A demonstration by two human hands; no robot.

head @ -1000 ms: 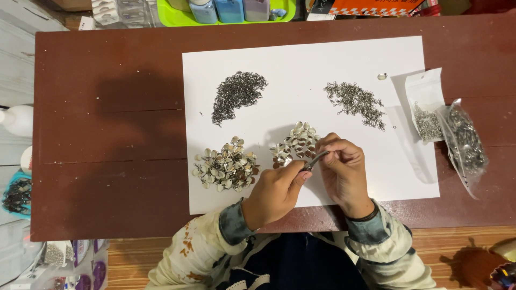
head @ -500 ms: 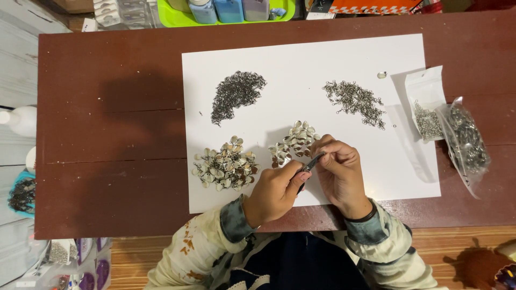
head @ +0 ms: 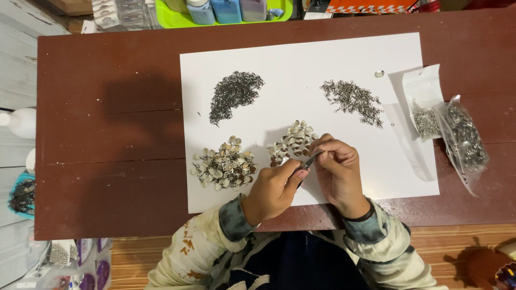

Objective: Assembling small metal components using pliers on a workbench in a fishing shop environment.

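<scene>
Both hands meet over the paper beside a pile of petals. The left hand grips thin pliers; the right hand pinches something too small to make out. The pieces look light, stiff and slippery, best pinched by their edges.

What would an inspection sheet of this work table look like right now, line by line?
Surface: dark brown wooden table with a white sheet laid on it.
Job's things: a slim dark tool held between both hands; two heaps of shiny petal-shaped pieces; a dark heap of tiny rings and a lighter heap.
Clutter: two clear bags of metal bits at the sheet's right edge; one stray piece.
Grippers: left hand and right hand meet over the sheet's near edge, both pinching the tool.
Cables: nothing seen.
Surroundings: green tray with bottles beyond the far edge; small bags on the floor.
</scene>
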